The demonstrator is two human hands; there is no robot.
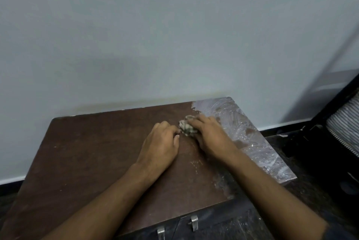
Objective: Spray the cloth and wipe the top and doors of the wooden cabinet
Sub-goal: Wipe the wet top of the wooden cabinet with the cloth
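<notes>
right hand (pixel 208 135) grips wadded cloth (pixel 186 127) on cabinet top (pixel 93 154), left hand (pixel 161 142) curled, fingertips touching it; risk: soiled wad smears white residue (pixel 250 135) onto cleaned wood.

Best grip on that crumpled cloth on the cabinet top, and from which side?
Grip the cloth by its raised bunched middle, coming from above. It sits as a small wad on the flat cabinet top, so nothing can slip under it. The right hand already holds it from the right; the left hand touches its left edge.
</notes>
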